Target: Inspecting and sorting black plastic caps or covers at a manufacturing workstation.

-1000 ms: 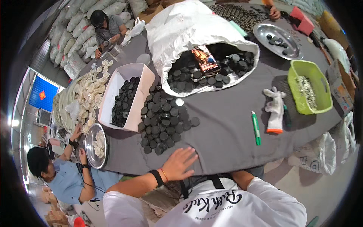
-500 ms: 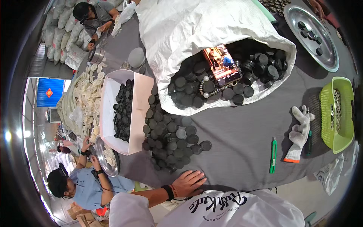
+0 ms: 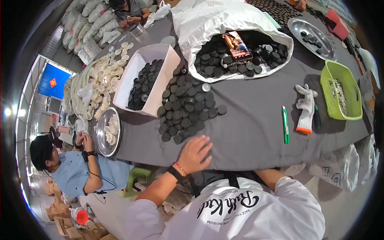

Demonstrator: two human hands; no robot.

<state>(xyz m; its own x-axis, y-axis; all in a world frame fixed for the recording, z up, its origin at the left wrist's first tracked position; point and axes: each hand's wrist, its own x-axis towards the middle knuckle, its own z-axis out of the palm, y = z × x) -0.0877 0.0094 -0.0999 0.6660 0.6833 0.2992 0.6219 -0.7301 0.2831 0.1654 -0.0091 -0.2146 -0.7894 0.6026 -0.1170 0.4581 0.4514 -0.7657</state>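
My left hand (image 3: 194,155) lies at the table's near edge with its fingers stretched out and holding nothing. Just beyond its fingertips is a loose heap of round black caps (image 3: 186,105). Of my right arm only the forearm (image 3: 271,177) shows; the hand is hidden below the table edge. Left of the heap stands a white box (image 3: 159,82) holding many small black pieces (image 3: 145,82). Behind, a white woven sack (image 3: 212,20) lies with its mouth toward me, full of black caps. A phone (image 3: 237,46) with a lit screen and a beaded strap (image 3: 230,64) rest among them.
At the right are a green cutter (image 3: 285,124), a white glove (image 3: 306,106) and a green basket (image 3: 334,96) of small pieces. A metal tray (image 3: 294,26) lies behind them. A person in blue (image 3: 76,168) sits left, near a tray (image 3: 102,132) of pale pieces.
The view has shifted, showing more of the floor and my right forearm. My left hand is still at the table edge, fingers somewhat raised. The person at left has drawn their hands together.
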